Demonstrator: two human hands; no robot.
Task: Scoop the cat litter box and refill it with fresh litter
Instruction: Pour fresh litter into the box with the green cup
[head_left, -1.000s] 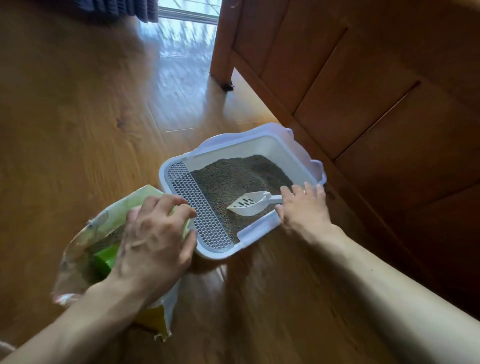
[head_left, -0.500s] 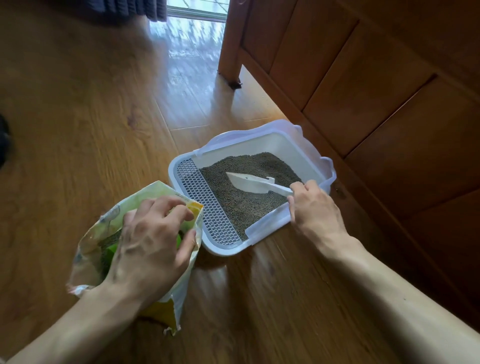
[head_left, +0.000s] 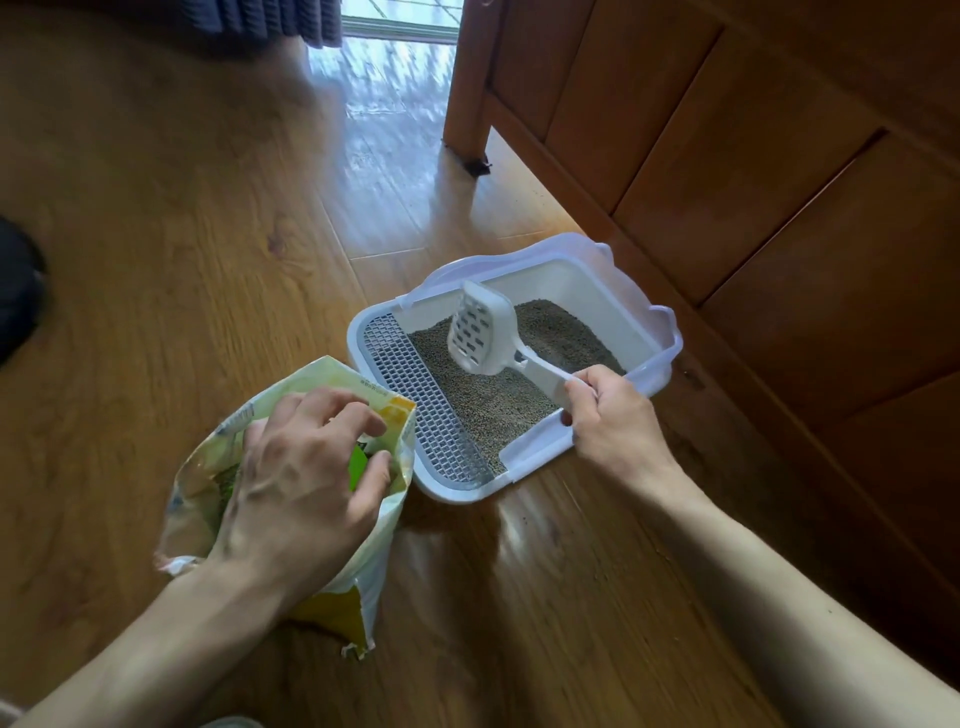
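A white litter box (head_left: 587, 265) sits on the wooden floor, filled with grey-brown litter (head_left: 498, 400) and fitted with a grid panel (head_left: 426, 410) along its left side. My right hand (head_left: 613, 421) grips the handle of a white slotted scoop (head_left: 480, 335), whose head is raised and tilted up above the litter with nothing visible in it. To the left stands an open yellow-green litter bag (head_left: 374, 551). My left hand (head_left: 306, 483) holds the bag's open top edge, fingers curled over the rim, with something green showing inside.
A tall wooden cabinet (head_left: 753, 171) runs along the right, close behind the box, its leg (head_left: 467, 119) standing at the back. A dark object (head_left: 18, 291) lies at the left edge. Bright floor stretches toward a window at the top.
My right hand took hold of the scoop handle and lifted the scoop from lying in the litter to tilted upright above it. My left hand stayed on the bag.
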